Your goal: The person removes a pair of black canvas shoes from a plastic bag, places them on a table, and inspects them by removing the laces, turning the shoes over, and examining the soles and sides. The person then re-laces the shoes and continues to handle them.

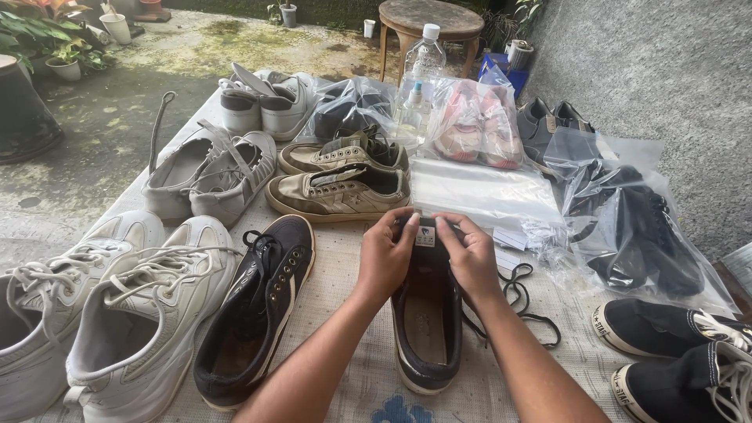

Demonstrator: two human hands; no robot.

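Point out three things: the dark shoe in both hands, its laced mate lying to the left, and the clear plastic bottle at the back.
dark shoe (pixel 427 329), head view, on the insole.
laced mate (pixel 262 305), head view, on the laced upper.
clear plastic bottle (pixel 425 56), head view, on the body below the cap.

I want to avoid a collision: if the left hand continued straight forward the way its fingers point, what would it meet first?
Probably the nearer tan sneaker. The left hand, holding the dark shoe, points toward it, though depth is unclear.
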